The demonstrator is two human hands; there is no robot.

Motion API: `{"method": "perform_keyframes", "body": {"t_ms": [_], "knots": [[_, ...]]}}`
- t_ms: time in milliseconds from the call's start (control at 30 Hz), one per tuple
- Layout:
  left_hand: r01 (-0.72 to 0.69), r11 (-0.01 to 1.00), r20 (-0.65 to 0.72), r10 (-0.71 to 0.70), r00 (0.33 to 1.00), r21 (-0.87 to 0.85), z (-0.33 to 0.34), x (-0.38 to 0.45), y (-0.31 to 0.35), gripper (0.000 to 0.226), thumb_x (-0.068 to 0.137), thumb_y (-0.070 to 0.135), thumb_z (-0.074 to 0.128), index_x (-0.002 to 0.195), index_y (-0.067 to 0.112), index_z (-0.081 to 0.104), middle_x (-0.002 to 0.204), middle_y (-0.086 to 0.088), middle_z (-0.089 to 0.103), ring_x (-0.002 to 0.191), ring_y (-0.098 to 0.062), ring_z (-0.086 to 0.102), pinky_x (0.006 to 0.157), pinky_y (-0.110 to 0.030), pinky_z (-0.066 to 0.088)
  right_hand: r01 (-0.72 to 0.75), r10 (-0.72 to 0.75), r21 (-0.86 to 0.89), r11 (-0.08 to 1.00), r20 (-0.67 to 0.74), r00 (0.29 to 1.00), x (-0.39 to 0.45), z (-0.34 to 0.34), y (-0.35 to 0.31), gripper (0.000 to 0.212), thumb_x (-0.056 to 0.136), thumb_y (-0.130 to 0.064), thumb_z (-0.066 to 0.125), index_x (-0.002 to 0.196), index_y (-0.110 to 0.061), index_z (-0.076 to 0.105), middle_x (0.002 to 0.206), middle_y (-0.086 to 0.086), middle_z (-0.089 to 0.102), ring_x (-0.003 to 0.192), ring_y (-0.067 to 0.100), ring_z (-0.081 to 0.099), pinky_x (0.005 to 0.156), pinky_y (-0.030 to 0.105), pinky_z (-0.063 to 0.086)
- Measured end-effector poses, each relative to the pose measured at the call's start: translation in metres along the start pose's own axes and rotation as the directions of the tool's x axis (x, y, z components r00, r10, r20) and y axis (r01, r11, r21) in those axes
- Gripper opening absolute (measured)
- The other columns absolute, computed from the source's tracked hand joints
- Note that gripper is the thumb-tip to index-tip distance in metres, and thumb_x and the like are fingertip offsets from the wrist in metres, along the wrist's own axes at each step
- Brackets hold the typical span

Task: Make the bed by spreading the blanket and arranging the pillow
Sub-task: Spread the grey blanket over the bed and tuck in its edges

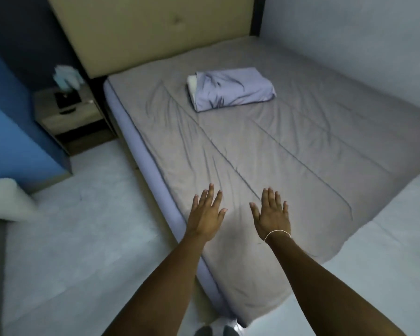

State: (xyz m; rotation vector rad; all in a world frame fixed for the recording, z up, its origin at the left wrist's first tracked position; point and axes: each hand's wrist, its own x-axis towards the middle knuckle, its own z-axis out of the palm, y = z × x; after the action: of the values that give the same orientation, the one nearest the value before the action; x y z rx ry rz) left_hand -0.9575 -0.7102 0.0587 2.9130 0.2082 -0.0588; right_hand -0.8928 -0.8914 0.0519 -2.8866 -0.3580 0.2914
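Beneath the flat, empty left hand [205, 214] and right hand [273, 214], blanket [264, 151] creases: sweep outward, pressing evenly, toward the pillow [233, 89].

The blanket [264, 154] lies spread over the mattress [129, 132], whose left side shows beside it, and the pillow [230, 89] sits on the blanket toward the far end, just before the headboard [155, 30] that stands behind the bed. At the near left corner of the bed the left hand [205, 215] and the right hand [272, 215] lie side by side over the blanket with fingers straight, left one nearer the mattress edge. A nightstand [70, 117] stands on the floor [95, 226] left of the bed's far end, against the left wall, with a wall [349, 32] along the bed's right side.
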Motion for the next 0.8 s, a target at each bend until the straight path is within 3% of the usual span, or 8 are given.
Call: {"method": "perform_keyframes", "body": {"t_ms": [300,467,800], "knots": [[0.13,0.992,-0.122,-0.129,0.984,-0.001,-0.088,0.048,-0.056,0.056,0.101,0.04,0.028,0.151,0.018,0.015,0.16,-0.009,0.001,0.147,-0.025,0.009,0.118,-0.042,0.004,0.163,-0.165,-0.035,0.986,-0.047,0.985,0.063,-0.053,-0.068,0.066,0.098,-0.053,0.012,0.152,-0.018,0.0,0.161,0.004,-0.001,0.148,0.024,-0.005,0.12,0.044,0.0],[0.205,0.979,-0.132,-0.205,0.97,-0.012,-0.1,0.069,-0.123,0.05,0.101,0.036,0.03,0.148,0.019,0.025,0.159,-0.007,0.014,0.144,-0.022,0.018,0.117,-0.04,0.007,0.221,-0.223,-0.039,0.974,-0.074,0.972,0.097,-0.045,-0.128,0.059,0.099,-0.051,0.021,0.149,-0.021,0.023,0.157,0.005,0.025,0.146,0.026,0.016,0.119,0.045,0.014],[0.128,0.991,-0.139,-0.122,0.983,0.034,-0.144,0.154,-0.306,0.046,0.1,0.033,0.034,0.144,0.019,0.035,0.155,-0.007,0.026,0.139,-0.02,0.029,0.116,-0.041,0.018,0.178,-0.177,0.014,0.984,-0.047,0.983,0.2,-0.006,-0.29,0.06,0.098,-0.053,0.025,0.15,-0.024,0.02,0.156,0.007,0.027,0.144,0.028,0.022,0.117,0.046,0.019]]}}
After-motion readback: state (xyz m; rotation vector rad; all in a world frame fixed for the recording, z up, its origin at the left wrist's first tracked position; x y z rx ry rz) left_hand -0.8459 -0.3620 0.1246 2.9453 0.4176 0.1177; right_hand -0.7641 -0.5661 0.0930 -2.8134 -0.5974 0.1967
